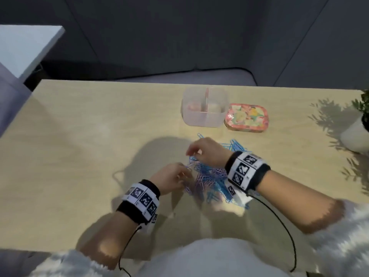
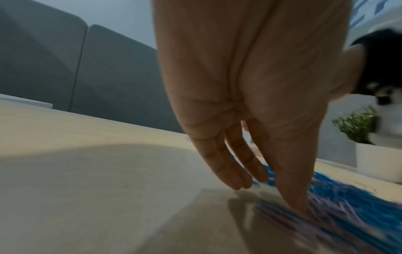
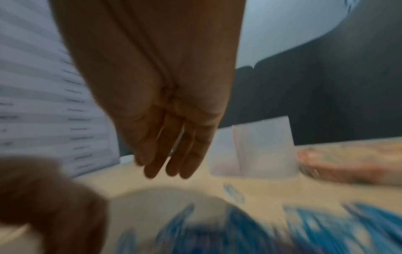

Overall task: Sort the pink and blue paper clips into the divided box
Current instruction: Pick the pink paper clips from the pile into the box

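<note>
Clip pile sits on desk, near side of divided box. Left hand fingers straight, touching pile's edge; right hand relaxed above it, nearer the box, holding nothing visible.

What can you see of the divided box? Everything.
The divided box is a clear, frosted-looking plastic tub with rounded corners, open at the top, upright on the wooden table beyond the clip pile. A pinkish divider splits it into left and right compartments; something pinkish shows in the left one, too blurred to identify. The floral lid lies against its right side. Neither hand touches it.
</note>
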Motion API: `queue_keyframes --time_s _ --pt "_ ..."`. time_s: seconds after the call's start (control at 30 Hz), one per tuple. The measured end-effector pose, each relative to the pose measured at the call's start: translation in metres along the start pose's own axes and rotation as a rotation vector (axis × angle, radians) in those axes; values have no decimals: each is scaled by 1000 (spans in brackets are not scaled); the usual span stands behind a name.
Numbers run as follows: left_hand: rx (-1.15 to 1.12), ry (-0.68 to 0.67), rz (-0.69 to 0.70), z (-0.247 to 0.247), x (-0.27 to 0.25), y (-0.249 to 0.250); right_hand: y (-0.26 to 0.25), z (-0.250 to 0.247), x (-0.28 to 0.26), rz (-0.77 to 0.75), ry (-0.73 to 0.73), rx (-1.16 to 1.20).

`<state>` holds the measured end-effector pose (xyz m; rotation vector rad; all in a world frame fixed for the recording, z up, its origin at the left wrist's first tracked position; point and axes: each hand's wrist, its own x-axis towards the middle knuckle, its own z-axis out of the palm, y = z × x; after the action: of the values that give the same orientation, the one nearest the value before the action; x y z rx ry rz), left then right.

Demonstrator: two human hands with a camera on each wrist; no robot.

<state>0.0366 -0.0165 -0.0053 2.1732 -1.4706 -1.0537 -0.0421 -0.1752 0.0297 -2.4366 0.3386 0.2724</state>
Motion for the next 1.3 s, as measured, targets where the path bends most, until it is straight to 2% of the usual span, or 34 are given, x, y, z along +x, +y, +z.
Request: queue_keyframes --time_s 0.03,0.1,0.23,0.37,0.47,0.5,0.67,0.77,0.83,1.0,1.07,1.13,1.2,1.3 --pt "18 12 9 5 -1 -1 4 16 -12 -17 -123 -69" --pt "37 55 14 15 -4 -1 15 42 -26 -89 -193 -207" --pt "40 194 -21 26 -6 -1 34 65 -40 -221 -89 -359" --pt "113 175 -25 29 -4 3 45 72 -46 -257 11 -511" --pt "148 172 -23 29 -2 8 44 66 -50 -204 117 -630" --pt "140 175 -20 29 -2 9 44 66 -51 -198 163 -585" --pt "-41 251 -94 20 -2 7 44 49 -61 39 104 -169" --pt "-118 308 -131 13 -2 1 49 48 -62 123 199 198" --pt "-178 319 -176 10 -2 -2 46 47 -62 180 190 462" --pt "-692 310 -354 7 -8 -1 36 39 -57 327 187 1092" --pt "-676 327 -339 8 -9 -3 34 35 -55 356 138 1334" --pt "-500 317 -279 13 -11 -5 32 34 -51 391 119 1411" --pt "-316 269 -232 19 -11 -7 24 37 -46 437 139 1264" --pt "-122 223 -221 27 -12 -10 15 53 -39 351 125 548"
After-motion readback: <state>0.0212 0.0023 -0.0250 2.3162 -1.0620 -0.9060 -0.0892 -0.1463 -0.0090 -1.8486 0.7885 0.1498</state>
